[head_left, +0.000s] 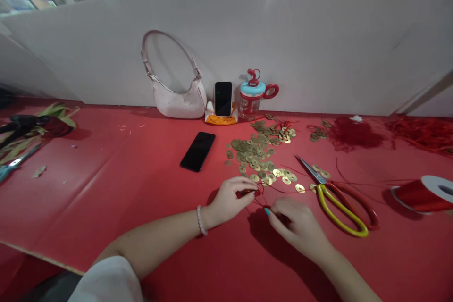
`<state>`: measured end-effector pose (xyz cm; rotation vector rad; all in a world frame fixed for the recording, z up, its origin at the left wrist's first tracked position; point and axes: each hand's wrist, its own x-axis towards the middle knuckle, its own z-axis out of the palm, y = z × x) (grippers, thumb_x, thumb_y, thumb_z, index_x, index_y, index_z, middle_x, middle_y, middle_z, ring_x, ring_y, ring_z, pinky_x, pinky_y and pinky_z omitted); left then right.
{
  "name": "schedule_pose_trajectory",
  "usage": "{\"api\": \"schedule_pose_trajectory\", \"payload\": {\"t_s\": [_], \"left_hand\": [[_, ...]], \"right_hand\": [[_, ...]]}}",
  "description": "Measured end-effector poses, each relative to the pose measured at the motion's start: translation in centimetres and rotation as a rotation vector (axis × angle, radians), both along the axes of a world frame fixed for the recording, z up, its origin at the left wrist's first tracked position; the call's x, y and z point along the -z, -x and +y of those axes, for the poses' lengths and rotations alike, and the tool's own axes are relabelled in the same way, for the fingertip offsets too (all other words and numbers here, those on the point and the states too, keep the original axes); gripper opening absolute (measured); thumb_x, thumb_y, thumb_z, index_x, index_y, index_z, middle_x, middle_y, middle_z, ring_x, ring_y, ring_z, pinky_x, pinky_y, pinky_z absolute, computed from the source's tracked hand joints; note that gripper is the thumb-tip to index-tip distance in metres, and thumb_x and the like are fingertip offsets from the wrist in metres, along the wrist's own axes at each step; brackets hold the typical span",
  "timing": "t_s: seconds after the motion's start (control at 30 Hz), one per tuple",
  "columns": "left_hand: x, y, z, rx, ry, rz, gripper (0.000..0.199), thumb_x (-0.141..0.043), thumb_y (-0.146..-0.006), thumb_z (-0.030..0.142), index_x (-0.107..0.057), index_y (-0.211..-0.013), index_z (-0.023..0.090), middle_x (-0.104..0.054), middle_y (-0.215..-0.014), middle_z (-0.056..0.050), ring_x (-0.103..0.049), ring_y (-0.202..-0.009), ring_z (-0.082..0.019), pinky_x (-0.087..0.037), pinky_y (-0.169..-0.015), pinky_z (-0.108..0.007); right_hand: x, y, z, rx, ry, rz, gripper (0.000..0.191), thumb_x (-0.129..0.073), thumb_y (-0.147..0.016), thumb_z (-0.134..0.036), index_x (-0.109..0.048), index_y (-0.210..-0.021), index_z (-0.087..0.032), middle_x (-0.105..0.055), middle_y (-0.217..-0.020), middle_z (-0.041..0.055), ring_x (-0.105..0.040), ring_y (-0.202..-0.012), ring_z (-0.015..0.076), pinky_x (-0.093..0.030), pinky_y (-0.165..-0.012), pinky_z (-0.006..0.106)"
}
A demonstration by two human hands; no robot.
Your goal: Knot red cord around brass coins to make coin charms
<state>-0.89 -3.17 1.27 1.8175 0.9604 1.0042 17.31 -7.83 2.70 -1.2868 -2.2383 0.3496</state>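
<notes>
My left hand, with a beaded bracelet at the wrist, pinches a knotted bit of red cord between thumb and fingertips. Just to its right, my right hand is closed, thumb against curled fingers, on a strand of the same red cord. The strand runs between the two hands, and another trails right toward the spool. Beyond my fingers lies a loose heap of brass coins with holes in the middle. Scissors with one yellow and one red handle rest right of my right hand, blades partly apart.
A black phone lies flat left of the coins. Along the white partition stand a pale handbag, a propped phone and a lidded cup. Red cord tangles and a red spool are at right; dried leaves at left.
</notes>
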Motion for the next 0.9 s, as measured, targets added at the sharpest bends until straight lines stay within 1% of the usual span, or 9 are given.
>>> {"api": "schedule_pose_trajectory", "payload": {"t_s": [0.13, 0.27, 0.37, 0.5, 0.67, 0.73, 0.83, 0.9], "left_hand": [[-0.1, 0.0, -0.2, 0.025, -0.009, 0.041, 0.017, -0.057, -0.078, 0.02, -0.072, -0.086, 0.016, -0.07, -0.092, -0.009, -0.064, -0.086, -0.017, -0.05, -0.085, -0.029], [-0.2, 0.0, -0.3, 0.096, -0.012, 0.075, 0.018, -0.056, -0.078, 0.019, -0.071, -0.088, 0.017, -0.069, -0.092, -0.007, -0.064, -0.086, -0.016, -0.05, -0.083, -0.027], [-0.2, 0.1, -0.5, 0.133, -0.024, 0.098, 0.019, -0.054, -0.079, 0.018, -0.071, -0.09, 0.019, -0.069, -0.095, -0.006, -0.063, -0.087, -0.015, -0.05, -0.081, -0.025], [-0.2, 0.2, -0.6, 0.153, -0.054, 0.134, 0.02, -0.053, -0.08, 0.018, -0.07, -0.09, 0.02, -0.068, -0.095, -0.005, -0.063, -0.087, -0.014, -0.049, -0.081, -0.024], [-0.3, 0.3, -0.5, 0.186, -0.097, 0.165, 0.021, -0.051, -0.082, 0.019, -0.07, -0.09, 0.018, -0.068, -0.094, -0.006, -0.062, -0.088, -0.014, -0.047, -0.083, -0.023], [-0.2, 0.3, -0.5, 0.197, -0.111, 0.188, 0.022, -0.051, -0.082, 0.02, -0.07, -0.091, 0.017, -0.068, -0.095, -0.006, -0.062, -0.089, -0.015, -0.047, -0.083, -0.023], [0.0, 0.4, -0.6, 0.2, -0.122, 0.204, 0.022, -0.051, -0.082, 0.021, -0.071, -0.091, 0.017, -0.068, -0.098, -0.007, -0.063, -0.09, -0.016, -0.048, -0.084, -0.024], [0.1, 0.3, -0.6, 0.208, -0.128, 0.202, 0.021, -0.052, -0.082, 0.021, -0.071, -0.09, 0.018, -0.068, -0.099, -0.006, -0.063, -0.09, -0.015, -0.048, -0.084, -0.024]], "right_hand": [[0.2, 0.0, 0.1, 0.054, 0.023, 0.017, 0.026, -0.043, -0.086, -0.025, -0.05, -0.061, -0.019, -0.053, -0.055, 0.0005, -0.048, -0.051, 0.0122, -0.038, -0.05, 0.024], [0.7, -0.3, 0.2, 0.098, 0.039, 0.104, 0.017, -0.046, -0.085, -0.027, -0.057, -0.074, -0.021, -0.062, -0.067, 0.0037, -0.057, -0.06, 0.0153, -0.046, -0.057, 0.027], [1.3, -0.5, 0.2, 0.13, 0.05, 0.158, 0.013, -0.047, -0.084, -0.027, -0.058, -0.081, -0.021, -0.065, -0.072, 0.0044, -0.06, -0.062, 0.0157, -0.049, -0.059, 0.027], [1.6, -0.5, 0.2, 0.132, 0.092, 0.192, 0.014, -0.047, -0.084, -0.026, -0.059, -0.089, -0.021, -0.067, -0.076, 0.0046, -0.062, -0.065, 0.0146, -0.051, -0.062, 0.025], [1.2, -0.3, 0.0, 0.1, 0.192, 0.228, 0.021, -0.048, -0.084, -0.026, -0.058, -0.101, -0.02, -0.066, -0.074, 0.0031, -0.062, -0.066, 0.0127, -0.052, -0.064, 0.022], [0.9, -0.2, -0.1, 0.09, 0.212, 0.234, 0.022, -0.048, -0.084, -0.026, -0.058, -0.102, -0.02, -0.067, -0.075, 0.0034, -0.063, -0.066, 0.0128, -0.052, -0.065, 0.022], [0.5, -0.2, 0.0, 0.084, 0.2, 0.243, 0.021, -0.048, -0.083, -0.026, -0.062, -0.097, -0.019, -0.068, -0.078, 0.0051, -0.064, -0.067, 0.0143, -0.053, -0.066, 0.024], [0.3, -0.2, 0.0, 0.093, 0.204, 0.255, 0.02, -0.048, -0.082, -0.026, -0.064, -0.092, -0.019, -0.068, -0.076, 0.005, -0.064, -0.066, 0.0148, -0.052, -0.065, 0.024]]}}
